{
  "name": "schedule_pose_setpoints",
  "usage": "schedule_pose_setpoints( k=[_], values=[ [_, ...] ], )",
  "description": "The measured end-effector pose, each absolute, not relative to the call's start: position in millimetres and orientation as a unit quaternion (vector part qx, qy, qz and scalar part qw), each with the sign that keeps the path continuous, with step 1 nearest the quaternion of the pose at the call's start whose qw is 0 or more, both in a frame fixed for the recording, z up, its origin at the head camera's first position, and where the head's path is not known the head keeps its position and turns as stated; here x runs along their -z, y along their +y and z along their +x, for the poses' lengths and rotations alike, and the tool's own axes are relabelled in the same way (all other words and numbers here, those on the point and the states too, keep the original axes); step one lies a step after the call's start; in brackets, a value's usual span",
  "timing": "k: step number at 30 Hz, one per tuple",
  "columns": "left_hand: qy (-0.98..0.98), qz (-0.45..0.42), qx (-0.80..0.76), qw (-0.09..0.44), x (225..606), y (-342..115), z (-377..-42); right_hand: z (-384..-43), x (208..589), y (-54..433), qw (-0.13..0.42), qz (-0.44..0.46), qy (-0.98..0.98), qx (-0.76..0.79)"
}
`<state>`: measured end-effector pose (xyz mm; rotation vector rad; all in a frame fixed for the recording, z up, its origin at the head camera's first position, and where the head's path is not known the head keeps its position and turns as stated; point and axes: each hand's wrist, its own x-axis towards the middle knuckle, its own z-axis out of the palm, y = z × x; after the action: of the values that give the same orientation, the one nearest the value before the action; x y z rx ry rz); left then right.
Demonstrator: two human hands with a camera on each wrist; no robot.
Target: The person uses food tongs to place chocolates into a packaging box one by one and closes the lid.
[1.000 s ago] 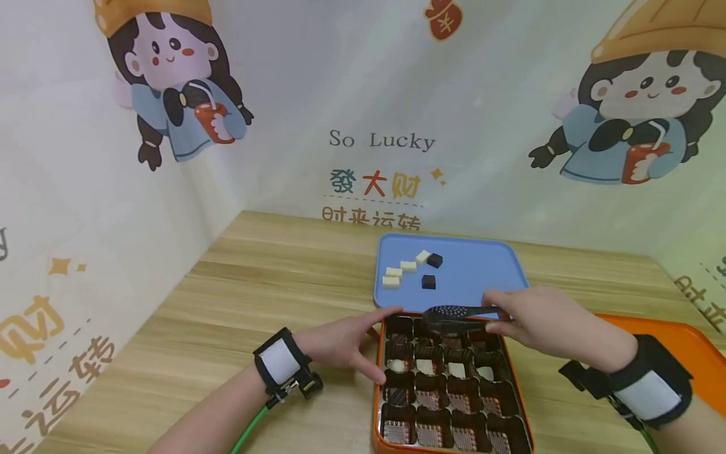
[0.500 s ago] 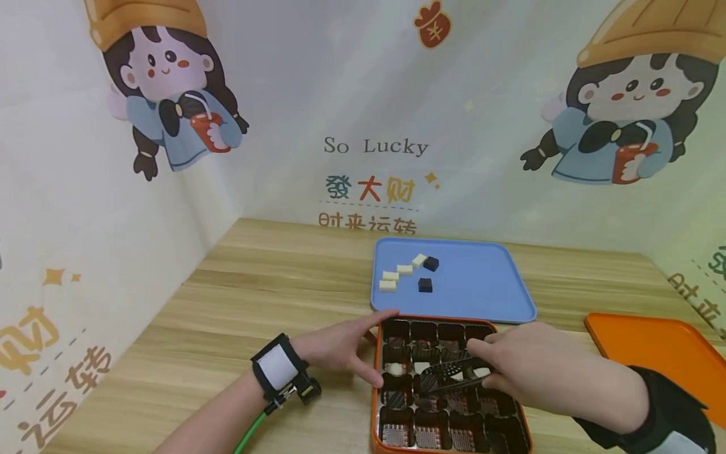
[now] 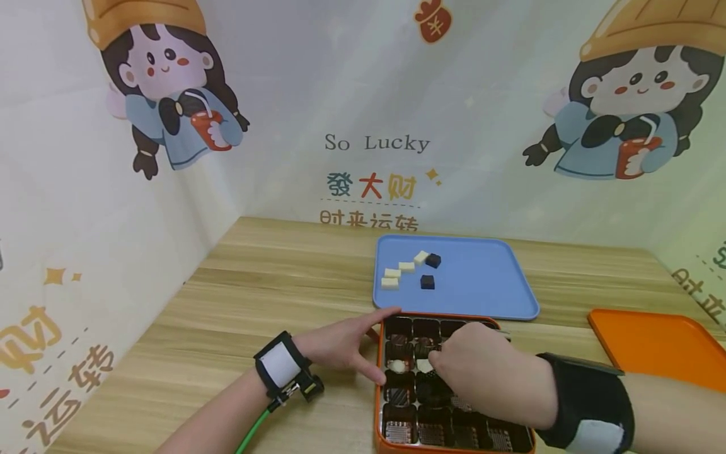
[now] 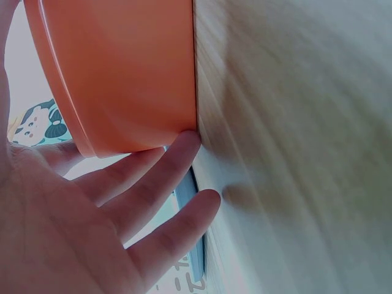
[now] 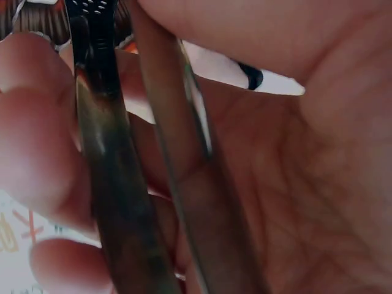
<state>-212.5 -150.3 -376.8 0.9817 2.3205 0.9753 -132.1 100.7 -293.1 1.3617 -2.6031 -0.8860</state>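
Nearest you stands the orange-red box (image 4: 122, 73), glossy and rounded at its corners, its dark insert (image 3: 415, 416) moulded into a grid of square compartments, those of the front row ribbed at the floor; pale pieces (image 3: 397, 366) sit in the second row from the far side. Over the box's right half, your right hand (image 3: 479, 369) is curled round the tongs (image 5: 122, 177), whose smooth metal arms lie apart within your grasp; whether their black, perforated heads pinch anything cannot be told, as they are largely hidden. Your left hand (image 3: 339, 343) rests, fingers spread, against the box's left side. Farther right, an orange tray (image 3: 652, 343) lies on the wood-grained table (image 3: 272, 271). Beyond the box, a blue tray (image 3: 482, 277) bears four cream blocks (image 3: 406, 267) and two dark blocks (image 3: 428, 282), before a printed backdrop (image 3: 272, 126).
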Motion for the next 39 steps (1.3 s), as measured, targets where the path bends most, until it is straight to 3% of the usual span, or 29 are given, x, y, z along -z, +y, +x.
schedule_pose_setpoints(
  k=[4, 13, 18, 26, 29, 34, 39],
  values=[
    [0.837, 0.355, -0.356, 0.218, 379.0, -149.6, -212.1, -131.5, 299.8, 89.1, 0.069, 0.455, -0.828, 0.321],
    [0.835, 0.348, -0.365, 0.218, 381.1, -151.3, -209.2, -133.2, 296.3, 75.2, 0.066, 0.47, -0.819, 0.322],
    [0.836, 0.341, -0.369, 0.218, 382.6, -151.9, -207.7, -135.4, 289.6, 81.1, 0.022, 0.458, -0.843, 0.282],
    [0.844, 0.34, -0.353, 0.219, 381.8, -149.1, -207.0, -143.4, 271.5, 124.5, -0.092, 0.386, -0.913, 0.094],
    [0.846, 0.342, -0.345, 0.219, 380.5, -149.0, -207.4, -147.3, 265.2, 140.1, -0.107, 0.365, -0.923, 0.048],
    [0.848, 0.344, -0.341, 0.217, 376.5, -150.0, -208.5, -162.5, 261.0, 153.1, -0.061, 0.364, -0.929, 0.013],
    [0.846, 0.342, -0.347, 0.219, 375.7, -150.8, -209.0, -198.8, 267.0, 159.7, -0.005, 0.368, -0.929, -0.029]
  ],
)
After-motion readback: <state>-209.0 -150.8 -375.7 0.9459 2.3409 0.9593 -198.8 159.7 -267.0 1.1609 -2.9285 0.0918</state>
